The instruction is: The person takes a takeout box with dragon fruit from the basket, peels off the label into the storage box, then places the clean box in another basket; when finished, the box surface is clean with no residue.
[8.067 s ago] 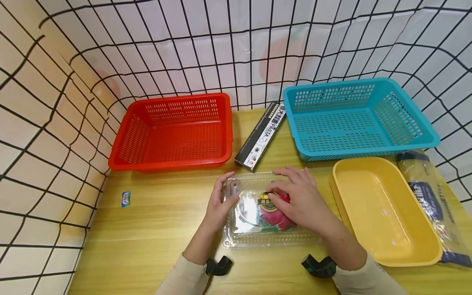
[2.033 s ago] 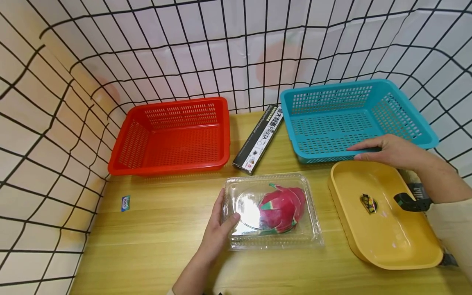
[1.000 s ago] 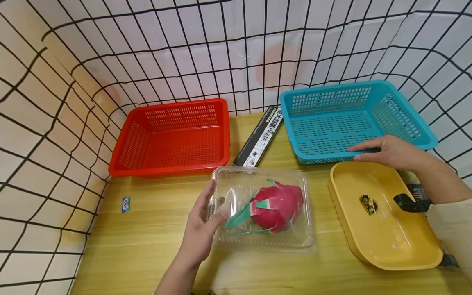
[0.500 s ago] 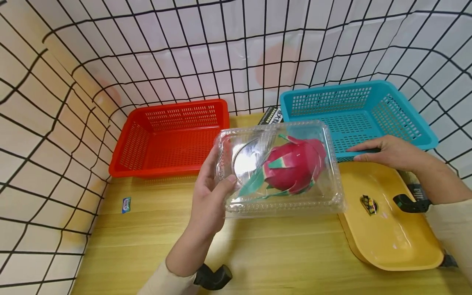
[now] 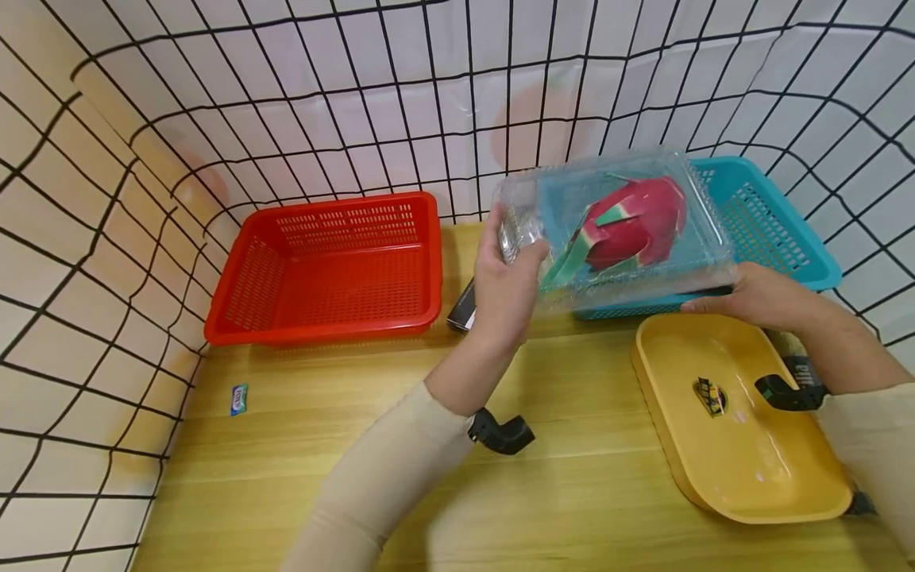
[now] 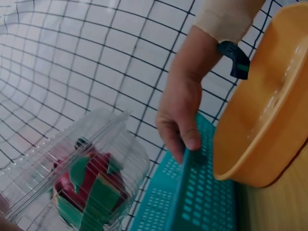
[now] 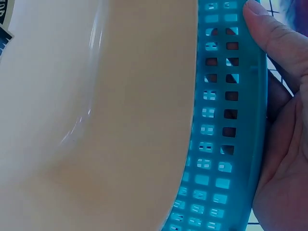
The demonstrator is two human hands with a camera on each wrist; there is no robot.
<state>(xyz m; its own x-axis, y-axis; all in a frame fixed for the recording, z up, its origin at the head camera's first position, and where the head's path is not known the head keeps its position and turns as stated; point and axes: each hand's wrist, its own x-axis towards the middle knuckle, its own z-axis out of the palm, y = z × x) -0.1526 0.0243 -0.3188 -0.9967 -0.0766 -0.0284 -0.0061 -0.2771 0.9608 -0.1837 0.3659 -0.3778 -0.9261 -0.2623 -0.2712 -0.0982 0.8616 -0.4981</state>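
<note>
My left hand (image 5: 506,292) grips the left end of a clear plastic clamshell box (image 5: 565,187), thumb on top. Inside the box lies a pink dragon fruit (image 5: 636,226) with green scales. The box is raised and tilted over the teal basket (image 5: 775,226), covering much of it in the head view. My right hand (image 5: 768,298) holds the basket's near rim, with its thumb (image 7: 279,36) on the near side in the right wrist view. In the left wrist view the dragon fruit (image 6: 89,187) shows through the box, left of the basket (image 6: 207,192).
A yellow tray (image 5: 758,469) with a black-and-gold label (image 5: 711,396) inside stands before the basket. A red basket (image 5: 357,278) is at the back left. The pasta box (image 5: 463,308) is mostly hidden by my left hand. A small blue-green packet (image 5: 239,400) lies left. Black wire mesh encloses the table.
The label has gone from the clamshell box to the yellow tray. My left hand has lifted the box off the table and carried it right, over the teal basket. My right hand now holds the rim.
</note>
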